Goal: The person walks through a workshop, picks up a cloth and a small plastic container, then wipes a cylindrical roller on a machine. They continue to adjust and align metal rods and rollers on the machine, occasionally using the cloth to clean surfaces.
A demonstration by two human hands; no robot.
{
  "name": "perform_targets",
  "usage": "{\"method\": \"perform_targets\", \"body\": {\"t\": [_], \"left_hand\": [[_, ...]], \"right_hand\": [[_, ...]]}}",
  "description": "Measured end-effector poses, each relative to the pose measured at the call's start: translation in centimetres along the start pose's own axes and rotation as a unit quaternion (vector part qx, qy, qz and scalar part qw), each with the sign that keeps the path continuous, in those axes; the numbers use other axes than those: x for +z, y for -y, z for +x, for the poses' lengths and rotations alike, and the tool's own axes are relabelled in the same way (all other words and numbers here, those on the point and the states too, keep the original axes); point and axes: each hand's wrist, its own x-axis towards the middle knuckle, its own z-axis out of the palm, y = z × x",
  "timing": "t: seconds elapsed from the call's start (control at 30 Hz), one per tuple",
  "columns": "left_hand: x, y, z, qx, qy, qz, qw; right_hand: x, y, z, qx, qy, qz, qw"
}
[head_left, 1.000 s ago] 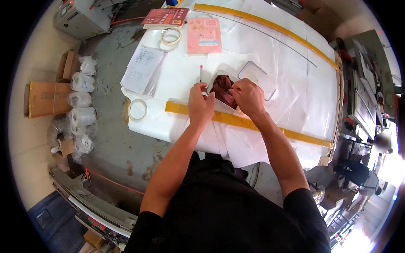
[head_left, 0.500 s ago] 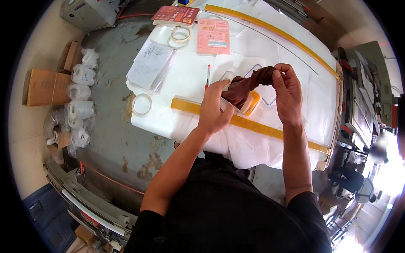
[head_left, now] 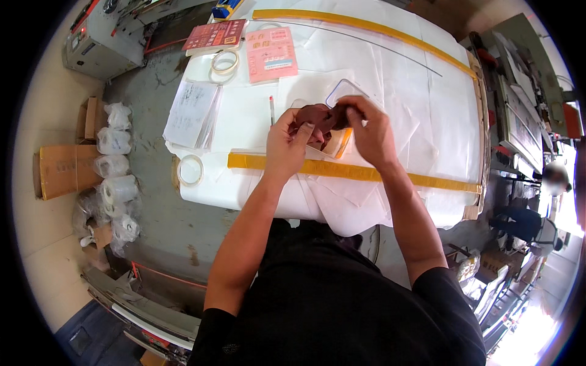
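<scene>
A dark reddish-brown piece of cloth [head_left: 315,116] is bunched up between my two hands, over a clear box. My left hand [head_left: 285,147] pinches its left part, thumb on top. My right hand [head_left: 373,135] has its fingers closed on the darker, crumpled right end; the fingertips are partly hidden. Below the cloth stands the clear plastic box [head_left: 334,150], which has an orange part [head_left: 345,140] along its right side. What lies inside it is mostly covered by the cloth and my hands. A clear lid with a blue rim [head_left: 343,84] lies just beyond my right hand.
The white-covered table has yellow tape strips [head_left: 421,180] along its near and far sides. A pen [head_left: 271,111], papers [head_left: 189,116], tape rolls [head_left: 190,171], a pink booklet [head_left: 272,56] and a red booklet [head_left: 215,35] lie leftward. Plastic-wrapped rolls [head_left: 119,190] line the floor.
My right hand has come down and left, closer to my left hand. The cloth, stretched up in an arch before, is now gathered lower between both hands. The view has shifted a little.
</scene>
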Motion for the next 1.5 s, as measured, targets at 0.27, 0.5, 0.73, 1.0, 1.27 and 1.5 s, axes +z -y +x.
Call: {"method": "perform_targets", "body": {"t": [0.27, 0.5, 0.73, 1.0, 1.27, 1.5], "left_hand": [[0.6, -1.3, 1.1, -0.015, -0.004, -0.032, 0.999], [0.6, -1.1, 0.7, 0.092, -0.063, 0.133, 0.985], [-0.1, -1.3, -0.6, 0.134, -0.06, 0.244, 0.958], [-1.4, 0.4, -0.1, 0.032, -0.132, 0.224, 0.965], [-1.5, 2.4, -0.5, 0.137, -0.102, 0.265, 0.949], [-0.5, 1.7, -1.2, 0.118, -0.027, 0.248, 0.961]], "right_hand": [[2.0, -2.1, -1.0, -0.062, 0.105, -0.113, 0.986], [1.0, -1.5, 0.0, -0.005, 0.096, -0.007, 0.995], [0.5, -1.9, 0.7, 0.038, 0.152, -0.051, 0.986], [-0.7, -1.4, 1.3, 0.054, 0.174, 0.002, 0.983], [-0.1, -1.7, 0.9, 0.072, 0.108, 0.137, 0.982], [0.3, -2.0, 0.5, 0.093, 0.154, 0.194, 0.964]]}}
